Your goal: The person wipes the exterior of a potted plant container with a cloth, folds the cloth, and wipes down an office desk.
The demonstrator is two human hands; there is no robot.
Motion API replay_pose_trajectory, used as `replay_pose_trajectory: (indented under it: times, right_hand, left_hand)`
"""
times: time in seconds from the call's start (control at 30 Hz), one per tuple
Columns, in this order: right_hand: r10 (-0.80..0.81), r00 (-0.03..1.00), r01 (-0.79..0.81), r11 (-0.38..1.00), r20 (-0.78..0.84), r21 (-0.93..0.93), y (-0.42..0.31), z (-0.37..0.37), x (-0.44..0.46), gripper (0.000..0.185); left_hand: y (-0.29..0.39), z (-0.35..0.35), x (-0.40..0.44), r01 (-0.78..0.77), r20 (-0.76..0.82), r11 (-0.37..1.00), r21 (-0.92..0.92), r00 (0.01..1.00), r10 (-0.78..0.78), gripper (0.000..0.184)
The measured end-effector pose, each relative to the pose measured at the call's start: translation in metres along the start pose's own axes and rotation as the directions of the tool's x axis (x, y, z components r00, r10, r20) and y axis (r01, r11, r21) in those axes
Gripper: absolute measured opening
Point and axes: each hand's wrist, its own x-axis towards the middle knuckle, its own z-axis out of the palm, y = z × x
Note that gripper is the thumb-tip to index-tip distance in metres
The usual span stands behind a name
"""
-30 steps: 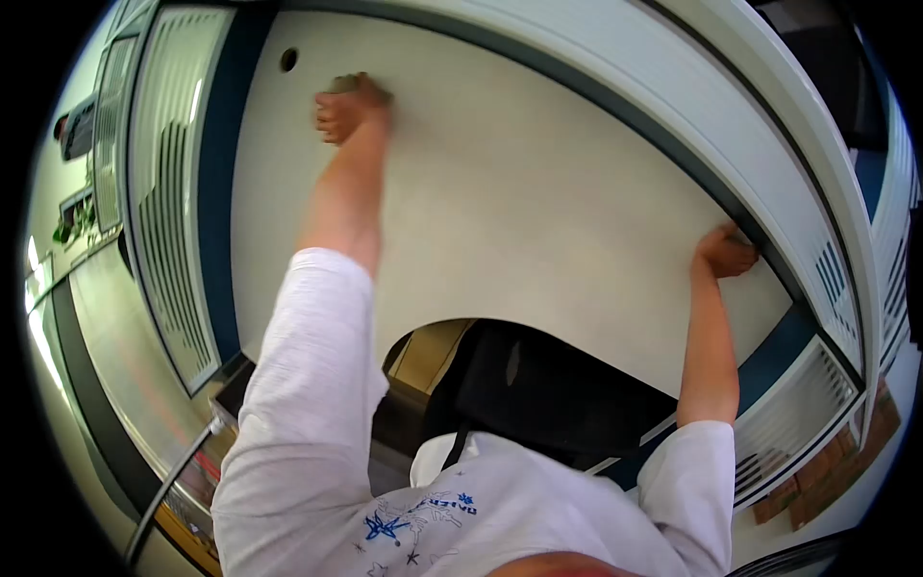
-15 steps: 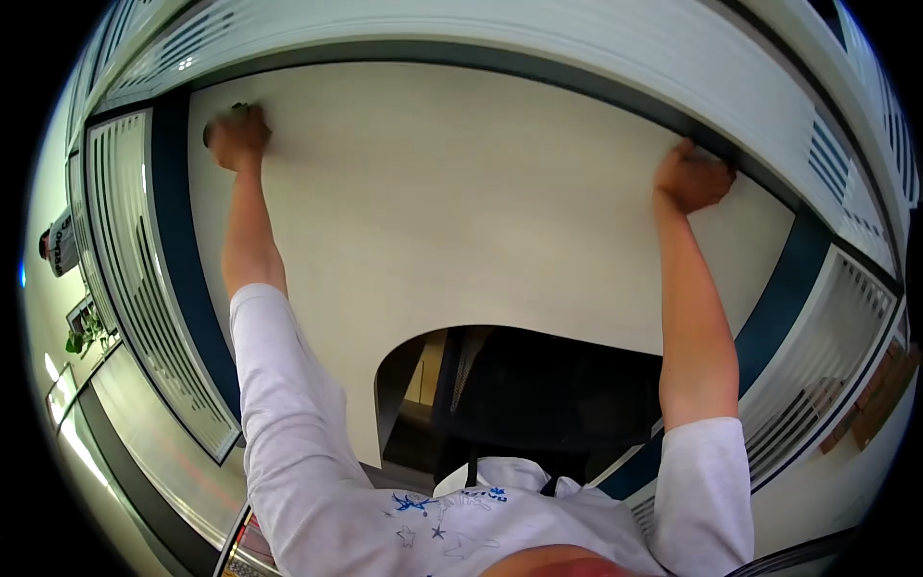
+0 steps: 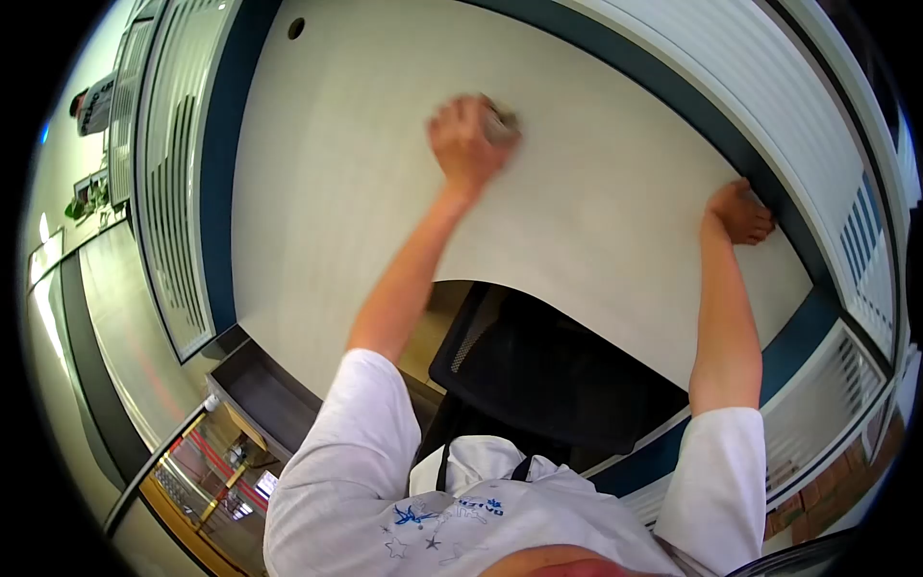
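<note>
My left hand (image 3: 468, 139) is over the middle of a pale desktop (image 3: 385, 207), its fingers closed round a small grey-brown thing (image 3: 500, 120). Motion blur hides what kind of thing that is. Over on the right, my right hand (image 3: 740, 213) rests at the desk's back edge, beside the dark blue border of the partition. Its thumb stands apart from the bent fingers, and I see nothing held there. A round dark hole (image 3: 296, 29) shows in the desktop near the far left corner.
Slatted white partitions (image 3: 173, 183) rise around the desk. A black mesh chair (image 3: 558, 375) sits under the curved front edge. At lower left are an open grey drawer (image 3: 255, 385) and a glass-fronted case (image 3: 216, 471). Another person (image 3: 94, 104) is at far left.
My left hand has moved from the far left corner to the middle of the desktop, uncovering the round hole. My right hand stays near the back edge. The view has turned and shifted.
</note>
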Motion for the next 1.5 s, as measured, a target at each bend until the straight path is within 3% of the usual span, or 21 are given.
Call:
replay_pose_trajectory:
  times: [0.03, 0.07, 0.17, 0.3, 0.43, 0.57, 0.63, 0.7, 0.73, 0.83, 0.9, 1.0, 1.1, 1.13, 1.23, 1.37, 1.5]
  right_hand:
    - [-0.007, 1.0, 0.006, 1.0, -0.03, -0.012, 0.002, 0.003, -0.004, 0.086]
    - [0.003, 0.999, -0.004, 1.0, 0.053, 0.025, 0.0, -0.009, -0.006, 0.084]
    - [-0.009, 1.0, 0.009, 1.0, 0.024, 0.011, 0.0, -0.007, -0.008, 0.085]
    - [0.013, 0.996, -0.013, 1.0, 0.088, -0.006, -0.002, -0.015, -0.01, 0.086]
    - [-0.004, 0.999, 0.004, 1.0, 0.046, 0.009, 0.0, -0.014, -0.013, 0.085]
    - [-0.014, 0.998, 0.007, 0.993, 0.06, 0.119, -0.005, -0.03, -0.01, 0.084]
    - [-0.046, 0.999, 0.048, 0.993, -0.014, 0.108, -0.004, -0.023, -0.011, 0.082]
    - [-0.027, 1.0, 0.026, 0.994, 0.009, 0.104, -0.005, -0.028, -0.013, 0.082]
    - [-0.011, 0.995, -0.003, 0.991, 0.104, 0.133, -0.004, -0.032, -0.011, 0.088]
    - [-0.009, 0.995, -0.004, 0.992, 0.103, 0.128, -0.006, -0.033, -0.011, 0.093]
    - [-0.01, 0.991, -0.014, 0.984, 0.134, 0.177, -0.008, -0.038, -0.013, 0.093]
    - [-0.017, 0.993, -0.006, 0.98, 0.113, 0.201, -0.012, -0.041, -0.011, 0.091]
    - [-0.03, 0.993, 0.002, 0.973, 0.118, 0.232, -0.01, -0.042, -0.012, 0.091]
    - [-0.025, 0.993, -0.004, 0.971, 0.119, 0.238, -0.01, -0.043, -0.012, 0.091]
    - [-0.012, 0.991, -0.018, 0.975, 0.133, 0.222, -0.01, -0.039, -0.013, 0.09]
    - [-0.022, 0.993, 0.0, 0.982, 0.112, 0.191, -0.01, -0.035, -0.014, 0.092]
    - [0.012, 0.986, -0.045, 0.98, 0.168, 0.193, -0.014, -0.044, -0.011, 0.092]
  left_hand:
    - [0.012, -0.002, -0.018, -0.047, -0.036, 0.994, -0.094, 0.998, 0.044, 0.051]
    - [0.025, -0.007, -0.029, -0.059, -0.082, 0.991, -0.121, 0.995, 0.049, 0.052]
    - [0.024, -0.002, -0.033, -0.012, -0.072, 0.991, -0.135, 0.997, 0.002, 0.053]
    - [0.002, 0.003, 0.005, -0.07, 0.004, 0.987, -0.146, 0.997, 0.071, 0.055]
    - [-0.024, 0.039, 0.07, 0.004, 0.023, 1.0, -0.031, 1.0, -0.003, 0.055]
    - [-0.048, 0.077, 0.146, 0.18, -0.037, 0.975, 0.131, 0.984, -0.176, 0.08]
    - [-0.051, 0.084, 0.171, 0.316, 0.022, 0.929, 0.191, 0.945, -0.326, 0.087]
    - [-0.059, 0.093, 0.171, 0.273, 0.05, 0.943, 0.189, 0.957, -0.287, 0.092]
    - [-0.066, 0.091, 0.171, 0.242, 0.06, 0.95, 0.198, 0.964, -0.259, 0.094]
    - [-0.075, 0.095, 0.179, 0.209, 0.103, 0.943, 0.259, 0.965, -0.242, 0.099]
    - [-0.081, 0.088, 0.189, 0.215, 0.27, 0.932, 0.292, 0.916, -0.296, 0.11]
    - [-0.086, 0.081, 0.216, 0.229, 0.541, 0.902, 0.366, 0.736, -0.406, 0.128]
    - [-0.1, 0.099, 0.202, -0.019, 0.544, 0.874, 0.485, 0.789, -0.285, 0.134]
    - [-0.086, 0.092, 0.199, -0.072, 0.587, 0.868, 0.492, 0.763, -0.27, 0.137]
    - [-0.028, 0.081, 0.178, -0.118, 0.616, 0.877, 0.465, 0.755, -0.225, 0.137]
    - [0.088, 0.05, 0.143, -0.134, 0.727, 0.9, 0.414, 0.643, -0.239, 0.115]
    - [0.146, 0.047, 0.061, -0.417, 0.657, 0.883, 0.214, 0.73, 0.185, 0.09]
